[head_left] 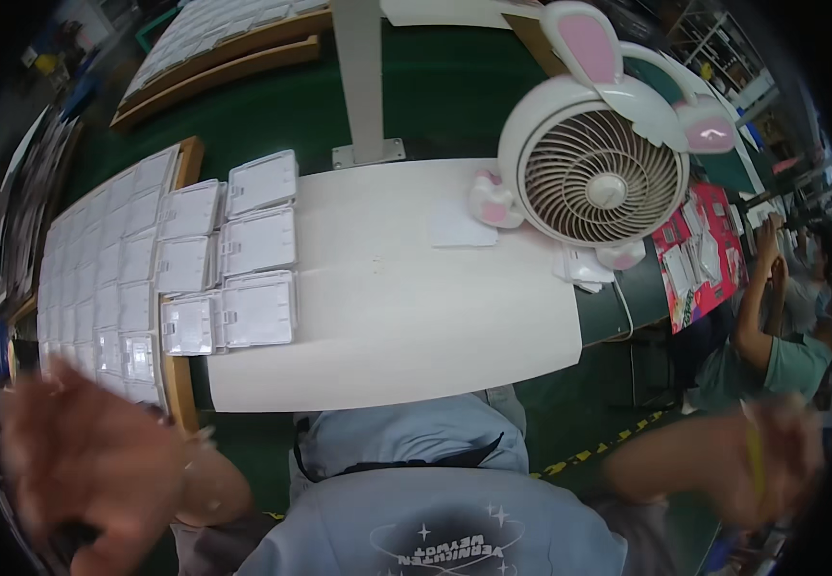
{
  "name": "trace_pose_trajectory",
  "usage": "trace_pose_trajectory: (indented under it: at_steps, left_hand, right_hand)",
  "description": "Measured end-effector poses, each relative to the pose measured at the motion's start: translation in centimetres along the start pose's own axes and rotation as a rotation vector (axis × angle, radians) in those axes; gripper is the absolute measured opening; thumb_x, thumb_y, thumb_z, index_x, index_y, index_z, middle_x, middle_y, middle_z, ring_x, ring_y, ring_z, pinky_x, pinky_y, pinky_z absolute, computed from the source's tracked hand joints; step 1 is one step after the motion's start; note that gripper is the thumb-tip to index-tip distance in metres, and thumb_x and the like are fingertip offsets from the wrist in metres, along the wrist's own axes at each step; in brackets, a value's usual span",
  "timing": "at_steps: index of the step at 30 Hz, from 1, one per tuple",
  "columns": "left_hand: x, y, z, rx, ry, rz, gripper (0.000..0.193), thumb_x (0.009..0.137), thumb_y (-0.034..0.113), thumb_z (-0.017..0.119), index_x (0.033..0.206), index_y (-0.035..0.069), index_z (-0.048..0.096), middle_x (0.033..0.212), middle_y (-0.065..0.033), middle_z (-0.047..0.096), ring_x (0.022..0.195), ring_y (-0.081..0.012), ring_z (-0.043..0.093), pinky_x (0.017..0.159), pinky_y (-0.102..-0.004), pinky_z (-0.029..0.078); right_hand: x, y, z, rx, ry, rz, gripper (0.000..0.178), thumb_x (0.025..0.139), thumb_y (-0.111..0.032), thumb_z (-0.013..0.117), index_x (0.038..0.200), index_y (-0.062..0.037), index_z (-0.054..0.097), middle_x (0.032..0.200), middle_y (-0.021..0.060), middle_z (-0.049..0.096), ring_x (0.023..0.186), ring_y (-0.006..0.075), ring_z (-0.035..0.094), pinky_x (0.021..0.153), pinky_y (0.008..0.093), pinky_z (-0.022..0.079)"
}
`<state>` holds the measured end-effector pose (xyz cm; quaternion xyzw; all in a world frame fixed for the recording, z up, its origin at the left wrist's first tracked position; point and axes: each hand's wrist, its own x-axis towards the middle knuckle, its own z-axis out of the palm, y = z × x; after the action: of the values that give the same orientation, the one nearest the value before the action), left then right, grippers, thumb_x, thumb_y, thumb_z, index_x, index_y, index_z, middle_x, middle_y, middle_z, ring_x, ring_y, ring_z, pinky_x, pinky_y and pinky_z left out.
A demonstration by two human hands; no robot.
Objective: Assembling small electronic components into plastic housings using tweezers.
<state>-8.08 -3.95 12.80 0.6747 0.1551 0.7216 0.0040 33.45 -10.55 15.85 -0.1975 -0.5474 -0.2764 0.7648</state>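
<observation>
My left hand [94,466] is raised at the lower left, off the table and smeared by motion; its fingers cannot be made out clearly. On the far side, my right hand [776,461] is lifted at the lower right, also blurred. A thin yellow strip [755,456] shows at that hand, and I cannot tell whether it is held or worn. Stacks of flat white plastic cases [259,242] stand on the left part of the white sheet [406,317]. Neither hand touches them.
A wooden-edged tray [185,384] full of white cases lies at left. A white rabbit-eared fan [603,173] stands at the back right, beside small white pieces [584,267] and a red printed sheet [723,230]. A metal post [363,86] rises behind. Another person [771,355] sits at right.
</observation>
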Motion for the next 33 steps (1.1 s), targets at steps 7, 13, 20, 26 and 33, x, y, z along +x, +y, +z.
trace_pose_trajectory:
  at_steps: [7, 13, 20, 26, 33]
  left_hand:
    - [-9.1, -4.2, 7.0, -0.178, -0.488, -0.552, 0.037, 0.094, 0.036, 0.056, 0.087, 0.003, 0.071, 0.084, -0.0134, 0.069, 0.078, -0.0291, 0.065, 0.070, -0.0383, 0.050]
    - [-10.8, -4.3, 10.6, -0.192, -0.889, -0.578, 0.012, 0.083, 0.011, 0.065, 0.090, 0.005, 0.073, 0.083, -0.0104, 0.071, 0.075, -0.0250, 0.066, 0.066, -0.0345, 0.051]
    - [-12.4, -4.6, 10.5, -0.157, -0.996, -0.575, 0.010, 0.081, 0.012, 0.071, 0.090, 0.009, 0.074, 0.084, -0.0037, 0.071, 0.075, -0.0226, 0.067, 0.066, -0.0348, 0.052]
    - [-11.3, -3.1, 7.9, -0.103, -0.946, -0.617, 0.010, 0.080, 0.009, 0.070, 0.090, 0.009, 0.073, 0.084, -0.0033, 0.071, 0.072, -0.0218, 0.067, 0.066, -0.0344, 0.052]
    - [-6.8, -6.4, 2.4, 0.558, -0.749, -0.797, 0.011, 0.087, 0.011, 0.066, 0.096, 0.007, 0.071, 0.091, -0.0088, 0.070, 0.084, -0.0246, 0.067, 0.071, -0.0335, 0.050]
  right_hand:
    - [-13.6, 2.1, -6.8, -0.018, -0.560, 1.084, 0.063, 0.097, -0.053, 0.047, 0.131, 0.0003, 0.044, 0.074, 0.0029, 0.047, 0.062, 0.0089, 0.037, 0.058, 0.0241, 0.027]
    - [-15.4, 4.5, -3.7, 0.339, -0.927, 1.140, 0.053, 0.102, -0.043, 0.041, 0.122, 0.0040, 0.053, 0.063, -0.0015, 0.040, 0.056, 0.0073, 0.033, 0.054, 0.0247, 0.025]
    - [-17.5, 7.2, 7.7, 0.731, -1.098, 1.226, 0.051, 0.104, -0.045, 0.036, 0.109, 0.0008, 0.057, 0.067, -0.0018, 0.040, 0.059, 0.0066, 0.031, 0.055, 0.0247, 0.023]
    - [-22.5, 8.0, 14.0, 0.778, -0.969, 1.214, 0.057, 0.105, -0.049, 0.036, 0.098, 0.0010, 0.062, 0.071, -0.0002, 0.048, 0.062, 0.0079, 0.040, 0.060, 0.0235, 0.033]
    - [-25.6, 8.7, 13.9, 0.696, -1.210, 0.718, 0.056, 0.103, -0.051, 0.040, 0.087, -0.0031, 0.066, 0.080, 0.0091, 0.067, 0.073, 0.0204, 0.064, 0.067, 0.0317, 0.047]
